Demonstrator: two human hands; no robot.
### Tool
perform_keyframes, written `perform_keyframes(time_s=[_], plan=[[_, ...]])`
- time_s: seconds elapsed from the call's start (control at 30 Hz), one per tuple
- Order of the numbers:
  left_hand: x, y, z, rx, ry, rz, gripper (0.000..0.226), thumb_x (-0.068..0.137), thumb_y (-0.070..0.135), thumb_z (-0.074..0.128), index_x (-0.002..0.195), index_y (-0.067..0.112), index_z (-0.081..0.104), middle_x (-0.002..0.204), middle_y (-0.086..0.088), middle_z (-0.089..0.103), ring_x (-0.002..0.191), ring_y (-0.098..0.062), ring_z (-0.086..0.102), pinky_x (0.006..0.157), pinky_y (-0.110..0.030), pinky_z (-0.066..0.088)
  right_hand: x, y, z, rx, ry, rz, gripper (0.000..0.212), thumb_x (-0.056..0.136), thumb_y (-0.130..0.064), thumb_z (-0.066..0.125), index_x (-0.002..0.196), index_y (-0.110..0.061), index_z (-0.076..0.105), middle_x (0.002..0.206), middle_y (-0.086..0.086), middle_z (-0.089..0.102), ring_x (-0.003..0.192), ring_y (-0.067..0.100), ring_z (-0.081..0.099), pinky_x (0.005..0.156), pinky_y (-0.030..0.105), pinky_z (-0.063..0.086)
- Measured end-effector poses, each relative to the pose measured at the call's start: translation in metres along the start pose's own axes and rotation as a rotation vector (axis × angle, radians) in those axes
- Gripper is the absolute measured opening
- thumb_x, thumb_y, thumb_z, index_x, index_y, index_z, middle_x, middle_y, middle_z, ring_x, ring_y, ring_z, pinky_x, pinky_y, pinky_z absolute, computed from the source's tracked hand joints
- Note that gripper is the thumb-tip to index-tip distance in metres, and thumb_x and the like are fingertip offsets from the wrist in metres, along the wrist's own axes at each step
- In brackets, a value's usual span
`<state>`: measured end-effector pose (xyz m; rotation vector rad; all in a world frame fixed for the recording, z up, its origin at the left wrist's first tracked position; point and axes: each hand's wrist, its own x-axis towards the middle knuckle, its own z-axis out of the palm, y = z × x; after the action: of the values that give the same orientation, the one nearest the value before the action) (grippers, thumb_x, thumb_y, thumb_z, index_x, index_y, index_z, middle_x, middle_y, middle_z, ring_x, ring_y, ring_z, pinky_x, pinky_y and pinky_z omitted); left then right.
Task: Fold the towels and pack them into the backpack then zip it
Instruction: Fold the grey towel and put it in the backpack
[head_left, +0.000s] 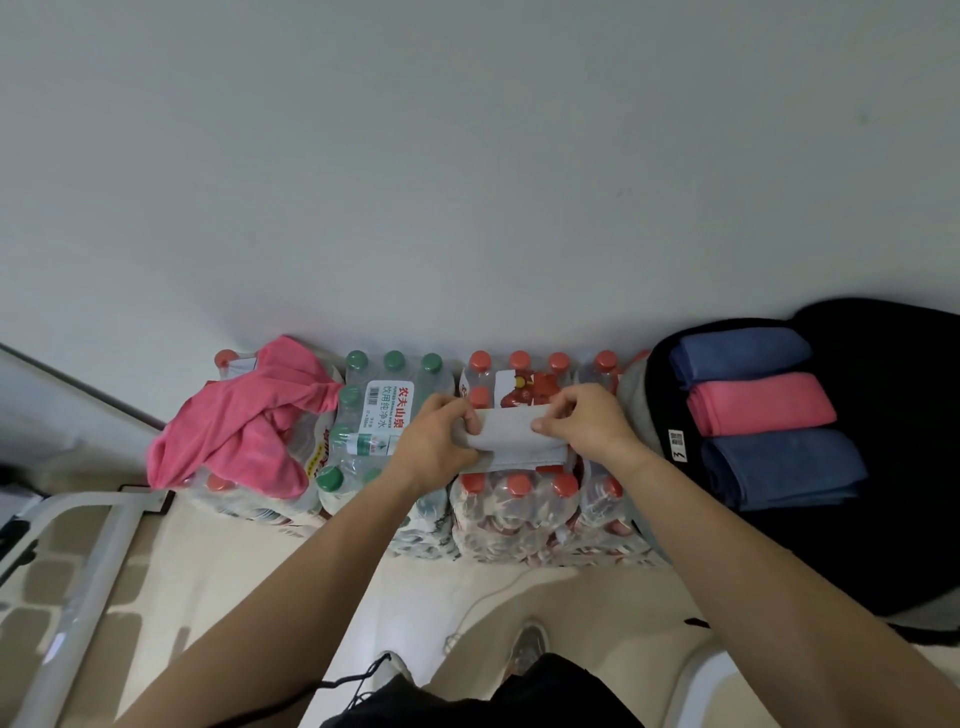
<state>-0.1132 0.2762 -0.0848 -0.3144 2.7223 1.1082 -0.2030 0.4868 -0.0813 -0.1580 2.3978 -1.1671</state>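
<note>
A folded grey towel (519, 439) lies on the shrink-wrapped water bottle packs (511, 506) in the middle. My left hand (434, 441) grips its left end and my right hand (587, 423) pinches its right end. At the right, the open black backpack (883, 561) holds three folded towels: a blue one (737, 356) at the back, a pink one (761, 402) in the middle and a blue one (782, 467) at the front. A crumpled pink towel (234, 421) lies unfolded on the bottle packs at the left.
The bottle packs stand in a row against a white wall (467, 182). A white metal frame (78, 571) is at the lower left. A white cable (483, 597) lies on the tiled floor near my feet (527, 647).
</note>
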Motion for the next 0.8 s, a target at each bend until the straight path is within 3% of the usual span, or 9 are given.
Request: perform_keyframes(time_s=[0.1, 0.2, 0.33, 0.43, 0.53, 0.6, 0.67, 0.73, 0.8], plan=[[-0.003, -0.007, 0.009, 0.091, 0.002, 0.079, 0.033, 0.069, 0.022, 0.083, 0.088, 0.023, 0.055, 0.128, 0.006, 0.045, 0.107, -0.018, 0.053, 0.085, -0.029, 0.048, -0.007, 0.004, 0.004, -0.115, 0.014, -0.098, 0.022, 0.075, -0.018, 0.083, 0.088, -0.017, 0.065, 0.102, -0.002, 0.063, 0.095, 0.015, 0.059, 0.078, 0.025, 0.041], [-0.006, -0.012, 0.017, 0.209, 0.020, 0.133, 0.032, 0.073, 0.020, 0.078, 0.092, 0.022, 0.052, 0.135, 0.004, 0.043, 0.109, -0.023, 0.055, 0.079, -0.038, 0.055, -0.019, 0.000, 0.017, -0.371, 0.015, -0.198, 0.019, 0.086, -0.020, 0.071, 0.102, -0.020, 0.061, 0.118, -0.002, 0.053, 0.104, 0.020, 0.057, 0.083, 0.031, 0.045], [-0.010, -0.016, 0.023, 0.331, 0.049, 0.184, 0.032, 0.074, 0.025, 0.071, 0.096, 0.024, 0.048, 0.143, 0.005, 0.040, 0.111, -0.026, 0.055, 0.067, -0.038, 0.056, -0.034, -0.015, 0.036, -0.810, 0.221, -0.263, 0.028, 0.080, -0.030, 0.060, 0.106, -0.019, 0.062, 0.124, 0.000, 0.050, 0.114, 0.027, 0.047, 0.086, 0.041, 0.046], [-0.016, -0.018, 0.022, 0.521, 0.093, 0.219, 0.032, 0.076, 0.049, 0.063, 0.097, 0.030, 0.051, 0.144, 0.010, 0.039, 0.109, -0.025, 0.050, 0.064, -0.035, 0.053, -0.028, -0.012, 0.043, -0.725, 0.230, -0.242, 0.031, 0.093, -0.043, 0.042, 0.101, -0.017, 0.056, 0.114, 0.002, 0.058, 0.108, 0.024, 0.052, 0.088, 0.042, 0.044], [-0.015, -0.011, 0.018, 0.536, 0.127, 0.193, 0.038, 0.083, 0.067, 0.044, 0.090, 0.033, 0.059, 0.139, 0.013, 0.045, 0.108, -0.022, 0.044, 0.075, -0.035, 0.049, -0.020, 0.008, 0.050, -0.678, 0.205, -0.245, 0.036, 0.098, -0.053, 0.034, 0.097, -0.018, 0.044, 0.106, 0.004, 0.059, 0.102, 0.026, 0.056, 0.089, 0.041, 0.044], [-0.006, -0.001, 0.018, 0.534, 0.145, 0.149, 0.047, 0.091, 0.064, 0.034, 0.091, 0.032, 0.068, 0.132, 0.012, 0.052, 0.107, -0.022, 0.043, 0.083, -0.037, 0.044, -0.020, 0.018, 0.054, -0.678, 0.212, -0.261, 0.039, 0.097, -0.057, 0.035, 0.099, -0.019, 0.041, 0.107, 0.004, 0.056, 0.102, 0.025, 0.055, 0.088, 0.039, 0.046], [0.005, 0.012, 0.022, 0.584, 0.195, 0.080, 0.051, 0.095, 0.054, 0.030, 0.094, 0.028, 0.074, 0.120, 0.006, 0.060, 0.101, -0.024, 0.045, 0.083, -0.039, 0.041, -0.020, 0.023, 0.057, -0.688, 0.221, -0.272, 0.048, 0.098, -0.058, 0.033, 0.120, -0.018, 0.045, 0.122, 0.006, 0.055, 0.114, 0.027, 0.053, 0.095, 0.041, 0.046], [0.015, 0.023, 0.032, 0.651, 0.242, 0.012, 0.046, 0.095, 0.045, 0.034, 0.096, 0.017, 0.070, 0.108, -0.002, 0.062, 0.097, -0.027, 0.049, 0.081, -0.040, 0.042, -0.018, 0.026, 0.057, -0.716, 0.197, -0.266, 0.056, 0.099, -0.058, 0.027, 0.142, -0.022, 0.037, 0.142, 0.007, 0.046, 0.132, 0.029, 0.043, 0.107, 0.046, 0.040], [0.018, 0.023, 0.045, 0.603, 0.275, 0.017, 0.031, 0.095, 0.036, 0.037, 0.103, 0.014, 0.058, 0.107, -0.006, 0.061, 0.101, -0.030, 0.055, 0.083, -0.042, 0.044, -0.015, 0.029, 0.056, -0.752, 0.164, -0.247, 0.058, 0.100, -0.056, 0.016, 0.148, -0.028, 0.033, 0.152, 0.006, 0.037, 0.143, 0.029, 0.031, 0.115, 0.048, 0.032]])
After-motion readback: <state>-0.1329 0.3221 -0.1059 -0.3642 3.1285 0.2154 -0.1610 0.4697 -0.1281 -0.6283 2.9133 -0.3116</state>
